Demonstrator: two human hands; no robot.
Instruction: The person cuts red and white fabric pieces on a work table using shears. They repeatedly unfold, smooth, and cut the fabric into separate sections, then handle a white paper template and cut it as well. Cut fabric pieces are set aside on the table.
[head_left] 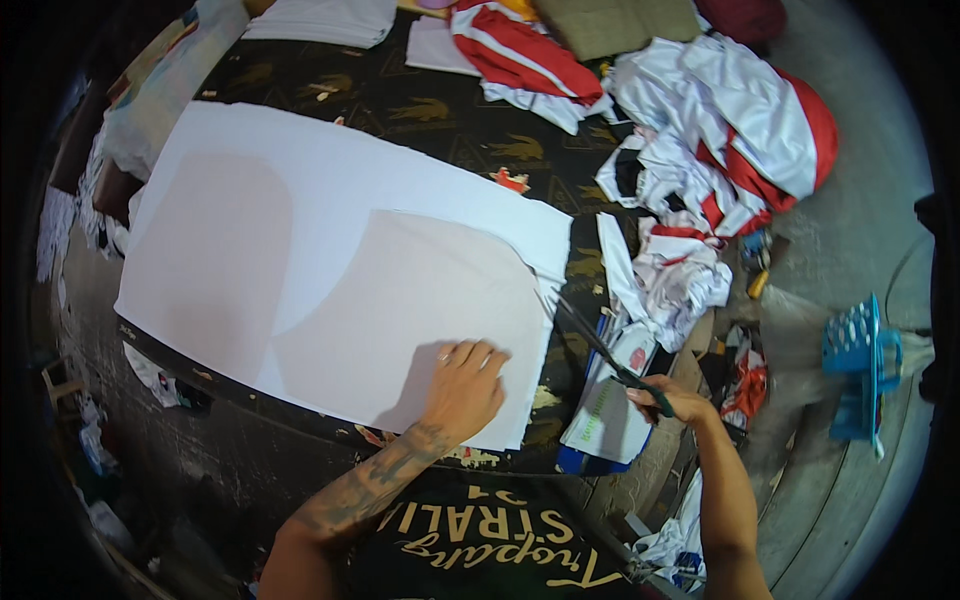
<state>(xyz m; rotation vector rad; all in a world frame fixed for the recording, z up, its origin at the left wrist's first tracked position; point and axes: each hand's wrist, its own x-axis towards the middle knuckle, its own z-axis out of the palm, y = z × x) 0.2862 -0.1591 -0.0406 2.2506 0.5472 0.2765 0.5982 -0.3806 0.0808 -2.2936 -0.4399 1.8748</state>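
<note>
My left hand (465,390) rests fingers down, slightly spread, on a pale pink curved piece (420,280) lying over layered white fabric (330,165). A second pale shape (225,240) shows at the left of the fabric. My right hand (668,400) grips the handles of long, dark scissors (590,335) to the right of the fabric. Their blades reach the fabric's right edge, near the pink piece's curved upper corner, where the white layers look loose. Whether the blades are apart is hard to tell. Papers (605,420) on something blue lie under the scissors, beside my right hand.
The dark patterned table (420,120) bears a red-and-white garment (530,60), folded white cloth (320,15) and a big red-and-white fabric heap (720,130) at right. Loose cloth (150,110) lines the left. A blue plastic stool (860,350) stands on the floor at right.
</note>
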